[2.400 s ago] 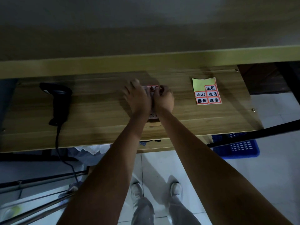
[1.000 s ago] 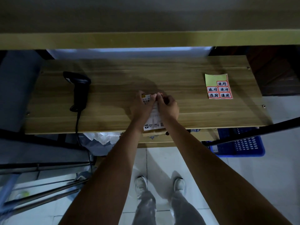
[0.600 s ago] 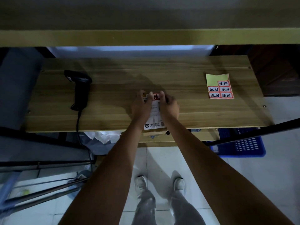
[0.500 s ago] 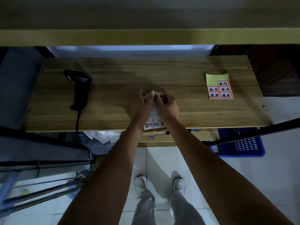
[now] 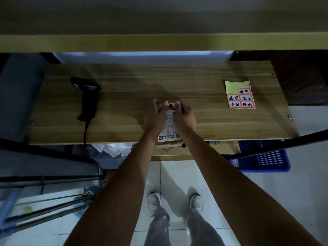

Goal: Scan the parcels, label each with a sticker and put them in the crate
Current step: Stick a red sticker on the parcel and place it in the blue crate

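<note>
The parcel [image 5: 168,128] lies at the middle of the counter's [image 5: 204,82] near edge, overhanging it; I see my left hand [image 5: 154,116] and right hand [image 5: 184,115] resting on it, fingertips pressing the red sticker [image 5: 171,106] flat. Sticker sheet [image 5: 240,95] sits toward the right edge, scanner [image 5: 87,96] toward the left.

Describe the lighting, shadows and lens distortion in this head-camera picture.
Head view: dim overall; both hands cast a soft shadow on the table beyond the parcel; the sticker sheet stays legible; wide-angle lens bows the shelf edge; the scanner is nearly featureless black.
</note>
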The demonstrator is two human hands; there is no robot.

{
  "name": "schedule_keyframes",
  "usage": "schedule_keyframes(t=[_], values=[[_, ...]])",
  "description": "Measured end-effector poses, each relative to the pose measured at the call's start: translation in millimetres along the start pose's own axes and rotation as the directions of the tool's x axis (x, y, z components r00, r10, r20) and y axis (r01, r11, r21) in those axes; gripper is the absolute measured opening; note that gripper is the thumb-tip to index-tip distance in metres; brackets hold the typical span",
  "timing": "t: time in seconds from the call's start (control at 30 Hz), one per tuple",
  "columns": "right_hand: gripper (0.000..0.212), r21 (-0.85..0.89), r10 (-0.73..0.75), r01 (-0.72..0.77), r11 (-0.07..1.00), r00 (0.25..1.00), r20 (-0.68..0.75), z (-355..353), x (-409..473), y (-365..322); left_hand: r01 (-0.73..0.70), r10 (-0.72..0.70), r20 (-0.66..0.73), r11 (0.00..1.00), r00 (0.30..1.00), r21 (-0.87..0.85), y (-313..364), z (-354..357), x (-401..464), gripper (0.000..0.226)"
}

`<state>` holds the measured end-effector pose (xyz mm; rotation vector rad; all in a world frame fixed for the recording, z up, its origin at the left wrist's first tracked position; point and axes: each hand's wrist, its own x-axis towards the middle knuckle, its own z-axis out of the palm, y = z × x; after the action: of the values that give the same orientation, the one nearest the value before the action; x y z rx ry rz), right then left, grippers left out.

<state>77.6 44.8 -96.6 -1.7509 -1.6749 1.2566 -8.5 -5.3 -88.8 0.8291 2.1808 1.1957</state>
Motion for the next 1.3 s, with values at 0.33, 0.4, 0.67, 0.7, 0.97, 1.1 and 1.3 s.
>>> schedule_keyframes(t=[0.33, 0.4, 0.67, 0.7, 0.97, 1.1, 1.3], values=[[0.050, 0.019, 0.065, -0.065, 0.998, 0.998, 0.005, 2.3, 8.8, 3.4, 0.003, -0.003, 0.014, 1.000, 1.000, 0.005, 0.7, -0.4, 0.7, 0.032], [0.048, 0.021, 0.071, -0.072, 0.997, 0.997, 0.015, 2.1, 10.0, 3.2, 0.003, -0.003, 0.023, 1.000, 1.000, 0.004, 1.5, -1.3, 0.9, 0.036], [0.021, 0.101, 0.195, -0.215, 0.971, 0.965, 0.174, -17.7, 20.4, -10.9, 0.030, -0.022, 0.081, 0.995, 0.997, -0.099, -0.4, -1.5, 0.7, 0.052], [0.022, 0.090, 0.181, -0.198, 0.976, 0.969, 0.169, -16.7, 19.8, -9.6, 0.040, -0.031, 0.093, 0.994, 0.995, -0.098, -1.7, -0.5, 1.0, 0.047], [0.050, 0.051, 0.040, -0.042, 0.998, 0.999, 0.027, -2.0, 0.9, -1.4, 0.059, -0.059, 0.003, 0.991, 0.998, 0.122, 7.7, -1.8, -0.5, 0.039], [0.050, -0.047, -0.006, 0.007, 0.999, 1.000, 0.017, -1.3, 6.6, -1.0, 0.058, -0.054, -0.037, 0.990, 0.998, 0.131, 9.7, -0.7, 0.0, 0.046], [0.063, -0.057, 0.020, -0.022, 0.998, 0.999, -0.040, 2.9, 6.2, 1.3, 0.047, -0.042, -0.025, 0.969, 0.999, 0.243, 12.8, -3.3, 0.1, 0.045]])
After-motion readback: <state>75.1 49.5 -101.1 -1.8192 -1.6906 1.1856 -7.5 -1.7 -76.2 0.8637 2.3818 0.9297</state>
